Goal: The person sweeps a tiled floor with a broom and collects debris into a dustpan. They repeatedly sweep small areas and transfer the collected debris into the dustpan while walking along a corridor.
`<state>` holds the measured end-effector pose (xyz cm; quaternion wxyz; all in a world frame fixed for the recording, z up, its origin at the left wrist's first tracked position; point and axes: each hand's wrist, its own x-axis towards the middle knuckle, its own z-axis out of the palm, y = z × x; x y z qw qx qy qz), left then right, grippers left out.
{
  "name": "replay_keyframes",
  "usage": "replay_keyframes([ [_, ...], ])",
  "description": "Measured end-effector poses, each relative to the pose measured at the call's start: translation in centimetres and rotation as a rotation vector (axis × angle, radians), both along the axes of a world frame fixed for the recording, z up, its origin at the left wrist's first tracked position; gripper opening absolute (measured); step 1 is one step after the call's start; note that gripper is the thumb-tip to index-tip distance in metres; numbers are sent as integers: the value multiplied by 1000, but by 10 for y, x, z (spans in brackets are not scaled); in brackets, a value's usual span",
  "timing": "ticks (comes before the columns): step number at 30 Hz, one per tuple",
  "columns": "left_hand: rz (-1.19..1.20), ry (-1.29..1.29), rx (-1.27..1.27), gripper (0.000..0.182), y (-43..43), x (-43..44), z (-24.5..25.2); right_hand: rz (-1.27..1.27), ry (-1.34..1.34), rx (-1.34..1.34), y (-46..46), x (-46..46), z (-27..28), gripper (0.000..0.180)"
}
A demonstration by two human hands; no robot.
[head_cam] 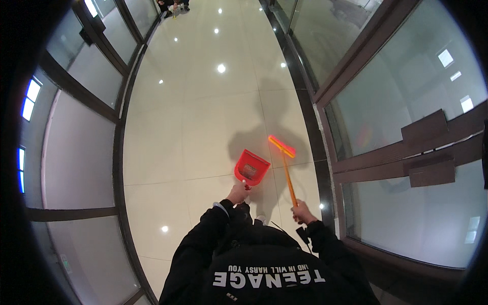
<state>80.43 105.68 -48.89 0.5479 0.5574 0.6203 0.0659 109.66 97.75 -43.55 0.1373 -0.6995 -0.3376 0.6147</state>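
My left hand [239, 192] grips the handle of a red plastic dustpan [252, 166] in front of my body. A grey-brown patch, too small to make out, shows inside the pan. On the right, my right hand [303, 213] is closed around the orange handle of a small broom [288, 175]. The broom's head has an orange back and pink-red bristles, and it lies to the right of the dustpan and a little farther ahead, apart from it. Whether pan and bristles touch the floor I cannot tell.
Glossy cream floor tiles [213, 133] run ahead, with lamp reflections and my shadow on them. Glass panels in dark frames [119, 152] border the left, and glass doors with brown frames [381, 154] the right. A person [173, 5] is low by the far left wall, partly cut off.
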Motion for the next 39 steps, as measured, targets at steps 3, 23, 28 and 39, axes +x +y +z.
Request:
replay_keyframes([
  [3,-148,80,52,31,28,-20,-5,21,70,-153,-11,-22,25,30],
  [23,47,-146,-173,20,144,-22,23,-123,-155,33,186,37,43,26],
  [28,110,-196,-274,23,174,15,32,-83,-239,30,271,70,8,15],
  [39,-63,-41,-110,25,253,115,26,103,214,-377,247,160,102,42],
])
